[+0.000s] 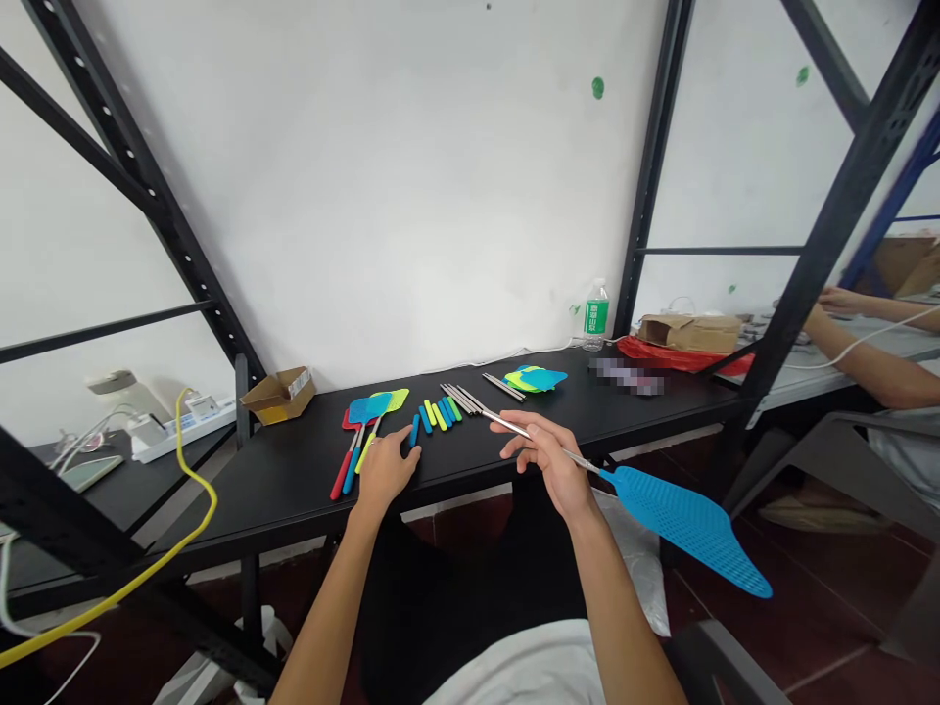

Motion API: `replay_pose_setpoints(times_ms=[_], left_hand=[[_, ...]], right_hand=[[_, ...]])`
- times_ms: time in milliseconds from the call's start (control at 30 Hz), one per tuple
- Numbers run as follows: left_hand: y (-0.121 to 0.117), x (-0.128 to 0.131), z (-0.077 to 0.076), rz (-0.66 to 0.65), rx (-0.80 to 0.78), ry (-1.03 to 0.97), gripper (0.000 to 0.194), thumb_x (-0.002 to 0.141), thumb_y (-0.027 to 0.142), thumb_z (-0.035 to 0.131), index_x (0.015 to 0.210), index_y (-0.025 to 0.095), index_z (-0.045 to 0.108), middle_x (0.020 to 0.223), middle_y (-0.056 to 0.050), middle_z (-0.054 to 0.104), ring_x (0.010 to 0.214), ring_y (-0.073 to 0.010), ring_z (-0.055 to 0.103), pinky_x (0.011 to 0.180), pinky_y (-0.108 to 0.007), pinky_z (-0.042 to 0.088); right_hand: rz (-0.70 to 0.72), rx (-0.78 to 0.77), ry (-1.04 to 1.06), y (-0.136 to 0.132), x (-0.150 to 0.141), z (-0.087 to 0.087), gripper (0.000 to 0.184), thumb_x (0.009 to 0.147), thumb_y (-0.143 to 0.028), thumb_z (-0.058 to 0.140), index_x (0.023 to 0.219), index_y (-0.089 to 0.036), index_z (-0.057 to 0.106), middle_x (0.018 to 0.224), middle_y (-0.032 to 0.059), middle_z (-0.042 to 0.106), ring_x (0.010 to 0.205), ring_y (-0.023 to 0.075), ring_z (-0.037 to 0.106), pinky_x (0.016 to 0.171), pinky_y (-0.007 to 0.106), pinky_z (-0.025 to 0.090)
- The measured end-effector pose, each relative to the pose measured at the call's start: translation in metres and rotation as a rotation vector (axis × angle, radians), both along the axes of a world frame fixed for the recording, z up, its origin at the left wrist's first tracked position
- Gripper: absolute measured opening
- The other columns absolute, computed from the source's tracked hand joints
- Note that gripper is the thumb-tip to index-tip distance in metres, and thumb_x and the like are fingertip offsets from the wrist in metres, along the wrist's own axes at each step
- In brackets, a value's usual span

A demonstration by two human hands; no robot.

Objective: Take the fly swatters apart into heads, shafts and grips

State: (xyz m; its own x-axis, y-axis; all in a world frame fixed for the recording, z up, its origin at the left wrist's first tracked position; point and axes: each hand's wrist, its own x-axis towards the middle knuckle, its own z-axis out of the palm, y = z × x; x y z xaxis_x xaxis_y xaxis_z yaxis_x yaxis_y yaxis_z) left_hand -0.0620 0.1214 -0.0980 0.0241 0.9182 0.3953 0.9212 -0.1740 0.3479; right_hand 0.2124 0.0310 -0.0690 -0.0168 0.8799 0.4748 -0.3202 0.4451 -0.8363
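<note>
My right hand (549,455) grips the metal rod of a fly swatter; its blue mesh head (686,519) points right and down, beyond the table's front edge. The rod's bare end points left over the table. My left hand (389,465) is at the table, thumb and forefinger closed about a short blue handle (415,431). Several loose blue, yellow and green handles (439,415) lie in a row just right of it. Beside my left wrist lie several fly swatters with handles, including a red handle (342,475) and a blue head (369,406).
Metal rods (461,399) lie past the loose handles, with a pile of blue and yellow swatter heads (540,379) behind. A small cardboard box (279,397) stands left, a water bottle (596,315) at the wall. Black shelf posts (650,166) flank the table. Another person's arm (856,343) shows far right.
</note>
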Motion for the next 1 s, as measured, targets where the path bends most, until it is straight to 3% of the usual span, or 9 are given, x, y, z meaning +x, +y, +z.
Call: replay_pose_setpoints(times_ms=[133, 300, 600, 800, 1000], left_hand=[[0.001, 0.002, -0.003, -0.031, 0.032, -0.003, 0.04, 0.091, 0.034, 0.058, 0.129, 0.022, 0.067, 0.122, -0.009, 0.073, 0.116, -0.0303, 0.063, 0.093, -0.037, 0.048], [0.0, 0.004, -0.002, -0.051, 0.062, -0.008, 0.019, 0.091, 0.034, 0.057, 0.098, 0.022, 0.07, 0.105, -0.007, 0.071, 0.099, -0.0258, 0.065, 0.083, -0.034, 0.049], [-0.009, 0.009, 0.004, -0.162, 0.074, 0.021, 0.033, 0.094, 0.045, 0.053, 0.079, 0.022, 0.071, 0.114, -0.007, 0.067, 0.099, -0.0253, 0.065, 0.091, -0.038, 0.048], [-0.008, 0.008, 0.002, -0.168, 0.06, 0.044, 0.033, 0.094, 0.045, 0.053, 0.095, 0.026, 0.079, 0.126, -0.007, 0.065, 0.111, -0.0296, 0.063, 0.096, -0.041, 0.048], [-0.005, 0.006, -0.002, -0.165, 0.059, 0.061, 0.036, 0.095, 0.042, 0.051, 0.114, 0.024, 0.076, 0.131, -0.009, 0.064, 0.116, -0.0314, 0.061, 0.098, -0.043, 0.048]], right_hand=[[-0.011, -0.012, 0.0, 0.001, -0.001, -0.001, 0.036, 0.094, -0.042, 0.058, 0.116, -0.02, 0.076, 0.112, 0.0136, 0.075, 0.075, 0.0177, 0.067, 0.053, 0.024, 0.046], [-0.003, -0.013, 0.0, 0.001, -0.002, -0.002, 0.036, 0.095, -0.043, 0.058, 0.116, -0.02, 0.076, 0.112, 0.0132, 0.076, 0.076, 0.0179, 0.068, 0.053, 0.023, 0.046], [-0.011, -0.035, -0.005, 0.0, -0.003, 0.0, 0.035, 0.096, -0.043, 0.056, 0.115, -0.021, 0.076, 0.115, 0.0136, 0.075, 0.076, 0.0176, 0.067, 0.053, 0.023, 0.045], [-0.01, -0.039, 0.001, 0.0, -0.004, 0.0, 0.035, 0.095, -0.043, 0.057, 0.115, -0.021, 0.076, 0.114, 0.0137, 0.076, 0.076, 0.0173, 0.067, 0.053, 0.023, 0.045], [-0.01, -0.043, 0.007, -0.001, -0.005, 0.001, 0.036, 0.095, -0.043, 0.056, 0.115, -0.021, 0.076, 0.113, 0.0135, 0.076, 0.077, 0.0183, 0.067, 0.053, 0.024, 0.045]])
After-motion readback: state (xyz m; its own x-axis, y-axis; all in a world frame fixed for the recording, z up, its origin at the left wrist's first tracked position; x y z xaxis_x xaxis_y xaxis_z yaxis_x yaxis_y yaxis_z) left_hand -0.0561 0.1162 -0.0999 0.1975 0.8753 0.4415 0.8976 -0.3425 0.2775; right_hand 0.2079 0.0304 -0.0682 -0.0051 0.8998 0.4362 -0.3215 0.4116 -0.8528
